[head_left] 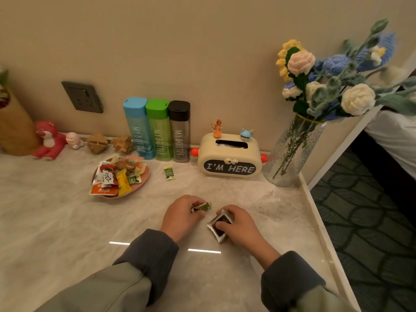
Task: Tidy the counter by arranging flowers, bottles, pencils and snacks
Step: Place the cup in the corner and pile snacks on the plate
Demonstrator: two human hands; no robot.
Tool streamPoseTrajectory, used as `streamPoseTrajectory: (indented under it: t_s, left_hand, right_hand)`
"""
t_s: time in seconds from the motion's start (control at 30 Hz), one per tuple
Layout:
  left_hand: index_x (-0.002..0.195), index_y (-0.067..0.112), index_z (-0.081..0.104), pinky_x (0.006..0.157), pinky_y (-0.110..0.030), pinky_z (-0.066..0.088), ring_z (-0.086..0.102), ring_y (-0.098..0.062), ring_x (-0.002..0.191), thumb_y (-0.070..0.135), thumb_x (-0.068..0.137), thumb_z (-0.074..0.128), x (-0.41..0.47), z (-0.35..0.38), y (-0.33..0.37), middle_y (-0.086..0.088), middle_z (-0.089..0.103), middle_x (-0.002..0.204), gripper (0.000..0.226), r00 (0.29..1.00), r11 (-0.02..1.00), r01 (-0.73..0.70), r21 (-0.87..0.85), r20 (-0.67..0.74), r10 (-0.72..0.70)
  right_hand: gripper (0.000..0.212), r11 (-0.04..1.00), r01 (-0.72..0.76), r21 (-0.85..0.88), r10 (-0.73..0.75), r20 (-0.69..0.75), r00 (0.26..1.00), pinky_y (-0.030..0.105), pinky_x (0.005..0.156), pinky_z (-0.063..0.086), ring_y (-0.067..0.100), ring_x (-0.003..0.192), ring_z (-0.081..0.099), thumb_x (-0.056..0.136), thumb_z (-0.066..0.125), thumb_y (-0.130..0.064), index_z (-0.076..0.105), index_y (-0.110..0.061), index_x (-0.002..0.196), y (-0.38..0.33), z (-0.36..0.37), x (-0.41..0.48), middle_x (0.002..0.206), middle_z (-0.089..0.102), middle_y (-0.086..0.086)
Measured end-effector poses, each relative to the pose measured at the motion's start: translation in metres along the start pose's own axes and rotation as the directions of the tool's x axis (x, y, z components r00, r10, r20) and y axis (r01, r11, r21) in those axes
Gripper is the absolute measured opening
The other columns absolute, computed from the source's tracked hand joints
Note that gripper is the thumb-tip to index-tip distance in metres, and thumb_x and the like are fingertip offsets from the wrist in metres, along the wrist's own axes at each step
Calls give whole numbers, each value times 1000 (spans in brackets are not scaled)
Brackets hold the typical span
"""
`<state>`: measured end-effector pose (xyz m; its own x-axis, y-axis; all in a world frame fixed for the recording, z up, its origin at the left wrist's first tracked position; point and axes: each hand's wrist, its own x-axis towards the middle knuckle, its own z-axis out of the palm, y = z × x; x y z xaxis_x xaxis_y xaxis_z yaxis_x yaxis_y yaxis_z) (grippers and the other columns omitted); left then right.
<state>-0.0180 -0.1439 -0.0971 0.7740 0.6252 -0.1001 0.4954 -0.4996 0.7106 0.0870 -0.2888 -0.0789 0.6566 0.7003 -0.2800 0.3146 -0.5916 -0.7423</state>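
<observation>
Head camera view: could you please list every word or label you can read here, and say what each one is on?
"MY BOTTLE": blue bottle.
"MY BOTTLE": green bottle.
"MY BOTTLE": black bottle.
"I'M HERE": dark panel of the tissue box.
"Dove": probably, on a red-and-white packet on the pink plate.
Too small or blurred: orange packet, loose green packet, green packet in the left hand, silver packet in the right hand.

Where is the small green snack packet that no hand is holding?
In the head view, the green packet lies alone on the counter, just in front of the green bottle, between the pink plate and the tissue box.
</observation>
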Motion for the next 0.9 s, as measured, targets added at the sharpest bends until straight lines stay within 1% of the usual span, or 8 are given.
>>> streamPoseTrajectory:
  t_s: [0.1, 0.17, 0.23, 0.37, 0.47, 0.63, 0.8, 0.9]
  left_hand:
    - [114, 34, 65, 95, -28, 47, 57, -3, 104, 32, 88, 64, -6, -17, -13, 16, 64, 113, 27, 996, 993, 65, -99, -52, -70]
    - [119, 30, 65, 99, -30, 46, 57, -4, 107, 29, 89, 63, -10, -33, -22, 14, 65, 118, 30, 987, 987, 78, -141, -125, -96]
    - [120, 25, 66, 100, -29, 45, 58, -6, 108, 26, 90, 63, -14, -52, -32, 12, 66, 118, 30, 973, 976, 80, -201, -197, -121]
    - [127, 21, 61, 95, -25, 43, 56, -12, 114, 28, 93, 59, -19, -92, -52, 7, 63, 122, 35, 933, 973, 99, -206, -321, -163]
    - [127, 20, 60, 99, -26, 40, 51, -16, 120, 28, 94, 57, -14, -122, -70, 1, 57, 129, 35, 905, 984, 114, -137, -395, -160]
    - [123, 26, 62, 93, -28, 47, 56, -11, 109, 34, 92, 59, 6, -165, -97, 6, 60, 124, 33, 910, 994, 101, -37, -399, -108]
    - [119, 41, 62, 79, -22, 49, 59, 0, 86, 37, 86, 65, 33, -181, -99, 17, 67, 94, 33, 923, 996, 11, 91, -383, 25]
    - [117, 43, 65, 87, -22, 48, 61, 3, 90, 42, 86, 63, 52, -179, -102, 19, 70, 101, 31, 941, 973, -52, 224, -314, 123]
  right_hand:
    - [18, 965, -41, 261, 35, 27, 999, 19, 50, 51, 9, 66, 66, 89, 65, -15, 61, -16, 107, -23, 11, 2, 95, 66, 4]
    - [15, 924, -64, 377, 44, 63, 997, 24, 43, 52, 13, 48, 63, 93, 61, -10, 56, -10, 107, -40, 20, 7, 82, 67, 11]
    - [15, 912, -59, 406, 30, 77, 997, 25, 40, 51, 14, 43, 61, 94, 59, -9, 53, -8, 108, -59, 34, 15, 79, 67, 14]
    - [11, 883, -57, 465, 23, 77, 997, 29, 51, 56, 20, 56, 67, 99, 51, -10, 52, -13, 109, -99, 57, 31, 96, 66, 13]
    - [13, 896, -25, 444, 2, 52, 999, 34, 63, 57, 22, 70, 70, 101, 45, -12, 52, -15, 112, -125, 78, 48, 102, 64, 7]
    - [14, 909, 32, 417, -16, -42, 999, 29, 63, 55, 18, 76, 69, 99, 48, -11, 54, -21, 107, -160, 110, 71, 101, 64, 1]
    - [17, 892, 110, 438, 3, -248, 969, 46, 86, 56, 15, 94, 64, 94, 56, -11, 58, -25, 104, -176, 128, 90, 100, 65, -5]
    - [21, 883, 142, 447, 19, -337, 941, 44, 88, 55, 12, 94, 63, 92, 58, -9, 60, -25, 105, -180, 129, 96, 98, 65, -8]
